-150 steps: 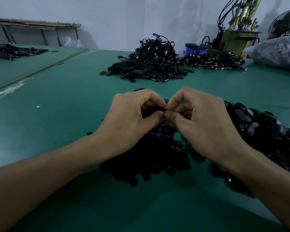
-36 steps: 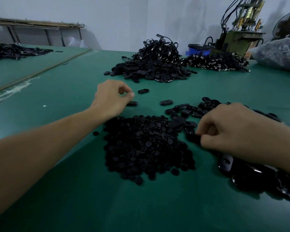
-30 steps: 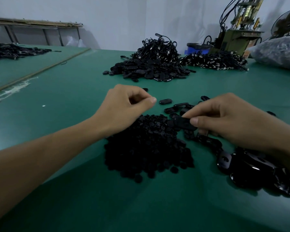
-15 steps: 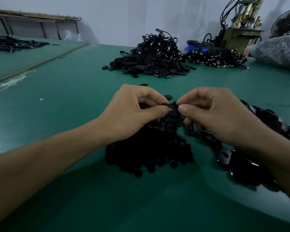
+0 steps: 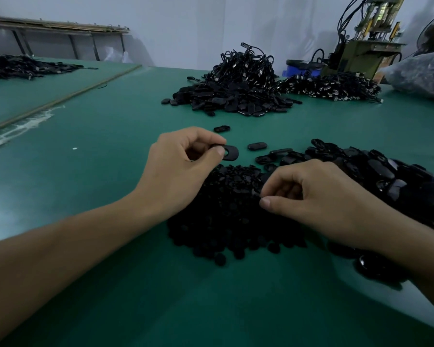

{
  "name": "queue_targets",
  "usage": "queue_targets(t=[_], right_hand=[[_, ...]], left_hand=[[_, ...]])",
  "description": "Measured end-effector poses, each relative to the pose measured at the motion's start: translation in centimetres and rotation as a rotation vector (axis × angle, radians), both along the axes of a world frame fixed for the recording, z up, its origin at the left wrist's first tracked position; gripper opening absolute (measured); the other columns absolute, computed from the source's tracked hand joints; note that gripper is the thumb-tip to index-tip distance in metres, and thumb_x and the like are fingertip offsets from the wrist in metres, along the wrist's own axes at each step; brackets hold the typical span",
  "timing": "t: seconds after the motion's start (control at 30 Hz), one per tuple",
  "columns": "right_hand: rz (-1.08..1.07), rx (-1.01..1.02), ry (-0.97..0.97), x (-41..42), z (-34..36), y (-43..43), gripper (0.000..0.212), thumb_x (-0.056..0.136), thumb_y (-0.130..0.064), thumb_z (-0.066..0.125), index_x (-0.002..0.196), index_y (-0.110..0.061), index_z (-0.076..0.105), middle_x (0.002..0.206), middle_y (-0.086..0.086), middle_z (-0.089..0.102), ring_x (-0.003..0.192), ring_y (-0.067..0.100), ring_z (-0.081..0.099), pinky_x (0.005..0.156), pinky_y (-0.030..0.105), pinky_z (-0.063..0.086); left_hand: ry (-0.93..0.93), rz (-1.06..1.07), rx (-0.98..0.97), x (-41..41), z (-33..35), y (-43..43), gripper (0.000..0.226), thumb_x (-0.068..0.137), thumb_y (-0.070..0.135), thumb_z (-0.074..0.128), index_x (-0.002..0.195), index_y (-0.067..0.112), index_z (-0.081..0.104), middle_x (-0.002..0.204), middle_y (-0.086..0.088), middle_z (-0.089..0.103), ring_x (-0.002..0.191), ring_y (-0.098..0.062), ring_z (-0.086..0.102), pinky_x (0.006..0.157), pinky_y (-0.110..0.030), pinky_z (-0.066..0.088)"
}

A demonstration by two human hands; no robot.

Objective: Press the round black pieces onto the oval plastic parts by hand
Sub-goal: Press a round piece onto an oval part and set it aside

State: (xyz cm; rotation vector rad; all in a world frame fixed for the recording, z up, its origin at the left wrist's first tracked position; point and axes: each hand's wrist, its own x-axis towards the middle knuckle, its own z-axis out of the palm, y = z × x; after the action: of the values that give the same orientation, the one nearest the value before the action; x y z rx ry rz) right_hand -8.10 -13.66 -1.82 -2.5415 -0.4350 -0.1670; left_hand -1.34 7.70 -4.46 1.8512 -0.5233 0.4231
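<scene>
My left hand (image 5: pixel 178 169) pinches a black oval plastic part (image 5: pixel 229 152) between thumb and fingers, holding it just above the green table. My right hand (image 5: pixel 318 196) rests on the heap of small round black pieces (image 5: pixel 226 216) with its fingers curled and thumb and forefinger closed at the heap's top; what they hold is hidden. A pile of loose oval parts (image 5: pixel 386 171) lies to the right, behind my right hand. Two single oval parts (image 5: pixel 257 146) lie on the table just beyond my left hand.
The green table (image 5: pixel 98 136) stretches far ahead. A big mound of oval parts with cords (image 5: pixel 236 88) sits at the back middle, another cord pile (image 5: pixel 331 87) beside it. A machine (image 5: pixel 363 43) and a grey bag (image 5: pixel 421 73) stand at the back right.
My hands were together over the heap half a second ago. They have parted: the left keeps the oval part and moved away, the right dropped onto the round pieces.
</scene>
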Motion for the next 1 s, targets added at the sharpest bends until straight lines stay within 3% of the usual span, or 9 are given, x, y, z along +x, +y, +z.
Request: queue_targets(t=[0.17, 0.37, 0.47, 0.6, 0.73, 0.9, 1.0], right_hand=[[-0.01, 0.008, -0.028, 0.1, -0.1, 0.1, 0.013, 0.086, -0.025, 0.076, 0.081, -0.035, 0.07, 0.08, -0.03, 0.067, 0.075, -0.011, 0.063, 0.065, 0.003, 0.044], [-0.017, 0.075, -0.057, 0.1, 0.0, 0.2, 0.015, 0.089, -0.02, 0.073, 0.095, -0.034, 0.07, 0.086, -0.027, 0.068, 0.076, -0.006, 0.063, 0.07, 0.008, 0.047], [-0.019, 0.048, -0.056, 0.3, 0.2, 0.0, 0.02, 0.093, -0.024, 0.069, 0.107, -0.038, 0.069, 0.086, -0.034, 0.065, 0.079, -0.012, 0.061, 0.071, 0.003, 0.043], [-0.005, 0.01, -0.03, 0.1, 0.3, 0.1, 0.019, 0.092, -0.022, 0.069, 0.089, -0.04, 0.073, 0.082, -0.03, 0.068, 0.075, -0.01, 0.063, 0.067, 0.004, 0.043], [-0.03, 0.066, -0.062, 0.1, 0.3, 0.1, 0.017, 0.09, -0.021, 0.071, 0.088, -0.038, 0.076, 0.078, -0.022, 0.071, 0.073, -0.003, 0.065, 0.067, 0.009, 0.048], [-0.062, 0.268, -0.095, 0.1, 0.4, 0.5, 0.015, 0.086, -0.02, 0.068, 0.085, -0.033, 0.076, 0.074, -0.009, 0.073, 0.067, 0.013, 0.068, 0.063, 0.021, 0.054], [-0.049, 0.428, -0.097, 0.0, 0.5, 1.0, 0.011, 0.083, -0.019, 0.072, 0.082, -0.029, 0.076, 0.072, -0.006, 0.074, 0.067, 0.017, 0.07, 0.058, 0.017, 0.052]], left_hand=[[-0.062, 0.043, -0.041, -0.4, 0.4, -0.2, 0.022, 0.093, 0.019, 0.069, 0.088, 0.04, 0.069, 0.079, 0.023, 0.07, 0.07, 0.003, 0.061, 0.065, -0.01, 0.046], [-0.114, 0.004, -0.059, -1.2, 0.5, -0.5, 0.023, 0.095, 0.018, 0.065, 0.095, 0.04, 0.068, 0.084, 0.026, 0.068, 0.081, 0.003, 0.062, 0.077, -0.03, 0.058], [-0.108, -0.009, -0.082, -1.3, 0.6, -0.6, 0.023, 0.096, 0.016, 0.066, 0.096, 0.039, 0.068, 0.086, 0.023, 0.07, 0.081, 0.001, 0.064, 0.08, -0.034, 0.059], [-0.076, -0.012, -0.068, -1.6, 0.4, -0.9, 0.023, 0.094, 0.015, 0.068, 0.095, 0.038, 0.069, 0.087, 0.016, 0.073, 0.083, -0.002, 0.066, 0.08, -0.03, 0.058], [-0.052, -0.014, -0.077, -1.8, 0.5, -1.2, 0.019, 0.091, 0.014, 0.073, 0.095, 0.032, 0.072, 0.083, 0.009, 0.075, 0.078, -0.01, 0.069, 0.075, -0.026, 0.057], [-0.037, -0.022, -0.094, -2.2, 0.8, -1.4, 0.018, 0.084, 0.018, 0.076, 0.093, 0.032, 0.072, 0.079, 0.012, 0.076, 0.075, -0.021, 0.071, 0.077, -0.04, 0.059], [-0.026, -0.04, -0.118, -2.5, 0.9, -1.6, 0.012, 0.078, 0.025, 0.073, 0.087, 0.033, 0.072, 0.077, 0.01, 0.076, 0.074, -0.017, 0.074, 0.078, -0.045, 0.061]])
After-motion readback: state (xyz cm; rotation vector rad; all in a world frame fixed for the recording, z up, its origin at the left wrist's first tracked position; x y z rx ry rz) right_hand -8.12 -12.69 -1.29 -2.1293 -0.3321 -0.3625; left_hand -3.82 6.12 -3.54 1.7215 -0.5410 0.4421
